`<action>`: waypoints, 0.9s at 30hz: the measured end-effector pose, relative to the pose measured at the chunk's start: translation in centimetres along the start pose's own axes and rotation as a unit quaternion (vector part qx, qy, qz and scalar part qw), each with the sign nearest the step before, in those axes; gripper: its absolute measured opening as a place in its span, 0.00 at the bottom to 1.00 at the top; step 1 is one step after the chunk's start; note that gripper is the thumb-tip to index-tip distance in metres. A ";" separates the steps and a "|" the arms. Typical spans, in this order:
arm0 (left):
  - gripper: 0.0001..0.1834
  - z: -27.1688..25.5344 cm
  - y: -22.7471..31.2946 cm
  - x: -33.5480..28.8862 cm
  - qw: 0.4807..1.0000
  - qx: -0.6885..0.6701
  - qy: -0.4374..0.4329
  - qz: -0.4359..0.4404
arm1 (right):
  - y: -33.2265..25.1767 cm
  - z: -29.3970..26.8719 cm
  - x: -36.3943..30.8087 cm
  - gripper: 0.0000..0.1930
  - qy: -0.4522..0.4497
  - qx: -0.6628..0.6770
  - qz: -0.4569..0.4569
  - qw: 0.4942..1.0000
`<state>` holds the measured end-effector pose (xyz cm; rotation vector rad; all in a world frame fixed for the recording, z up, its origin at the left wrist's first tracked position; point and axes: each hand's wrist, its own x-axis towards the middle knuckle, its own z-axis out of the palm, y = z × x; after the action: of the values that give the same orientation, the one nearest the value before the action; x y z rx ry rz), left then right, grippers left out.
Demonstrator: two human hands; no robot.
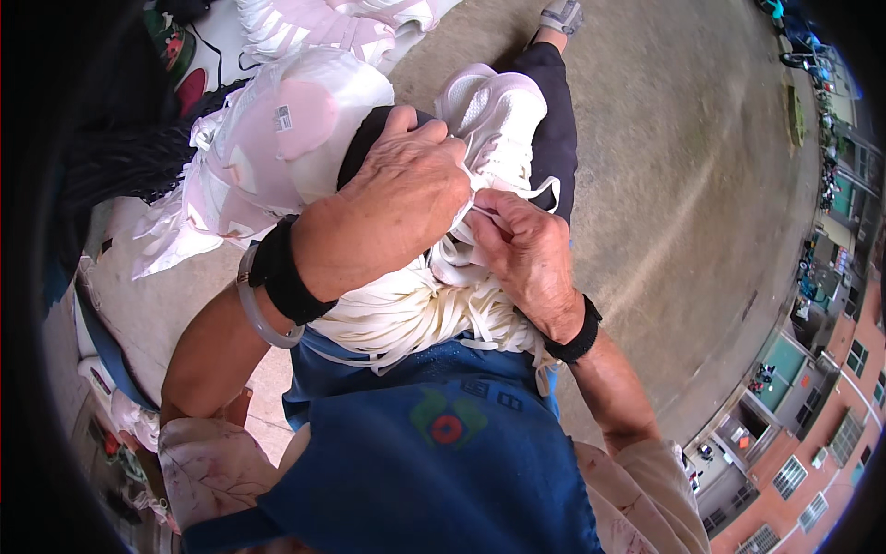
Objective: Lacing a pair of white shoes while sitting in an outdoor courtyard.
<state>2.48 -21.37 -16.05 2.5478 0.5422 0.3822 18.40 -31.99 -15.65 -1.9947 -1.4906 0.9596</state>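
On my lap rests a white sneaker with pale pink trim, its toe pointing away from me. My left hand is closed at the sneaker's left side, knuckles up; its fingertips are hidden. From the right, my right hand pinches a white shoelace between thumb and forefinger, close to my left hand. A loose lace loop sticks out on the right side of the shoe. Below both hands, a thick bundle of cream shoelaces lies across my blue apron.
A white-and-pink plastic bag stands at my left knee. More white-and-pink sneakers lie at the far left. Concrete ground stretches to the right, toward a brick building and parked bikes.
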 end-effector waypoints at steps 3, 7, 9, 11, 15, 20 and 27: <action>0.03 -0.5 -0.4 0.3 0.997 -0.013 -0.062 -0.044 | 0.6 0.0 0.3 0.08 0.018 -0.017 -0.071 0.997; 0.07 -0.1 -0.5 -0.6 0.993 -0.070 -0.016 -0.094 | 0.5 0.0 0.3 0.08 0.015 -0.021 -0.069 0.997; 0.06 -0.2 -0.7 -0.4 0.993 -0.068 -0.040 -0.092 | 0.6 0.0 0.3 0.08 0.018 -0.022 -0.073 0.997; 0.05 -0.2 -0.6 -0.2 0.992 -0.064 -0.064 -0.091 | 0.6 -0.1 0.3 0.08 0.021 -0.022 -0.077 0.997; 0.04 0.2 0.1 -0.2 0.997 -0.017 -0.045 -0.061 | 0.3 -0.1 0.3 0.08 0.019 -0.022 -0.079 0.996; 0.02 -0.2 0.2 -0.6 0.997 -0.040 -0.028 -0.061 | 0.4 -0.3 0.3 0.08 0.024 -0.021 -0.078 0.996; 0.04 0.6 0.4 -1.2 0.989 -0.083 -0.008 -0.118 | 0.9 0.3 0.2 0.09 0.041 -0.024 -0.104 0.994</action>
<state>1.77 -22.46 -16.51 2.2934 0.7644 0.3075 18.74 -32.09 -16.50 -1.8432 -1.6503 0.7550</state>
